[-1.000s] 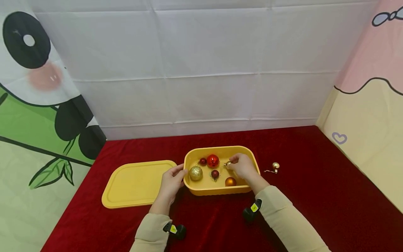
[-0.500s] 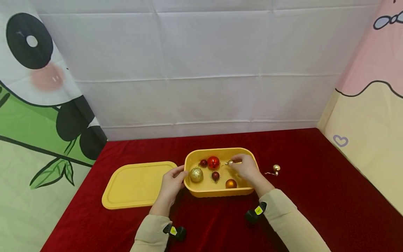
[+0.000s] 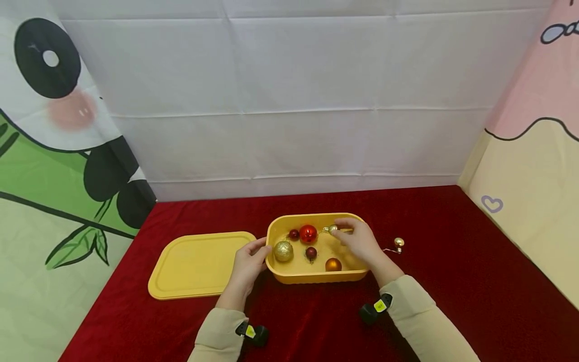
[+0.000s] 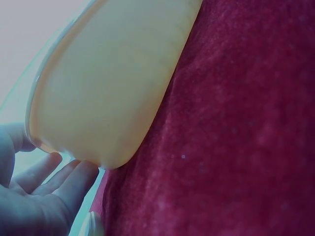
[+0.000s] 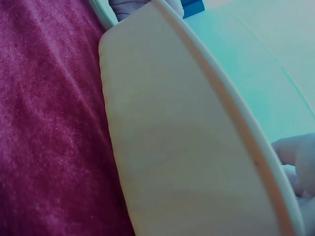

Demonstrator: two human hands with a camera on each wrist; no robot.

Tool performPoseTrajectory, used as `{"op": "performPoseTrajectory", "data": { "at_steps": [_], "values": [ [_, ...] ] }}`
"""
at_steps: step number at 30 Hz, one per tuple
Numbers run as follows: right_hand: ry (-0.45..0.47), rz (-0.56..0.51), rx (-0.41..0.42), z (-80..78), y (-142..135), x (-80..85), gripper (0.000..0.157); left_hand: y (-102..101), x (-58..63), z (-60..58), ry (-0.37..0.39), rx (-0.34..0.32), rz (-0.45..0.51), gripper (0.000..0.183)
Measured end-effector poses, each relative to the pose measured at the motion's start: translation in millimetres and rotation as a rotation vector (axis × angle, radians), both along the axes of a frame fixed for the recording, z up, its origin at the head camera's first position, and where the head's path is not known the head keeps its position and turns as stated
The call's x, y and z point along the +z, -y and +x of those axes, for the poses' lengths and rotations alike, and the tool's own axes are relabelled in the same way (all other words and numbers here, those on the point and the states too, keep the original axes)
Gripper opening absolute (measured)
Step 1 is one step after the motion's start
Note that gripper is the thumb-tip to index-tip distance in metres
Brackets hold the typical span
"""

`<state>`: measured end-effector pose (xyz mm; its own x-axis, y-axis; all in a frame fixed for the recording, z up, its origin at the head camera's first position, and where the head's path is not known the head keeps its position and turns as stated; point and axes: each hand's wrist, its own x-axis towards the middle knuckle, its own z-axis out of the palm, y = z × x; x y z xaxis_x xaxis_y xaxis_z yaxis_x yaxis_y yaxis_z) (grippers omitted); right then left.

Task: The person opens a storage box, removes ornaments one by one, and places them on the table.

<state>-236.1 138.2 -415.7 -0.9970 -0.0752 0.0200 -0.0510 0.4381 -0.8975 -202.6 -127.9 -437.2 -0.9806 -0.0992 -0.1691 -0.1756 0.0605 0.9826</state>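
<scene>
My left hand [image 3: 248, 262] holds the left end of a yellow plastic box [image 3: 312, 278], its thumb at the rim and its fingers against the outer wall in the left wrist view. Over the right part of the box, my right hand [image 3: 359, 242] pinches a small gold bauble [image 3: 333, 229] between thumb and fingers. Inside lie a shiny red bauble [image 3: 308, 234], two small dark red baubles, one at the back [image 3: 294, 235] and one mid-box [image 3: 310, 253], a glittery gold bauble [image 3: 284, 251] and an orange bauble [image 3: 333, 265]. In the right wrist view the box wall hides most of the right hand.
A yellow lid [image 3: 199, 266] lies flat to the left of the box, partly behind the left hand. Another small gold bauble [image 3: 399, 242] with a string lies right of the box on the dark red cloth [image 3: 307, 322]. A white cloth backdrop [image 3: 298, 100] hangs behind the table.
My right hand has shifted slightly back and to the right inside the box, and the small gold bauble has moved with it. The left hand stays at the box's left end.
</scene>
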Motion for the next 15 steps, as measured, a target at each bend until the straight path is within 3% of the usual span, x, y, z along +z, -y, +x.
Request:
{"op": "performPoseTrajectory", "data": {
  "at_steps": [15],
  "values": [
    [-0.002, -0.105, 0.03, 11.2, -11.1, 14.2, 0.042, 0.7, -3.0, -2.2, 0.002, 0.003, -0.001, 0.041]
  ]
}}
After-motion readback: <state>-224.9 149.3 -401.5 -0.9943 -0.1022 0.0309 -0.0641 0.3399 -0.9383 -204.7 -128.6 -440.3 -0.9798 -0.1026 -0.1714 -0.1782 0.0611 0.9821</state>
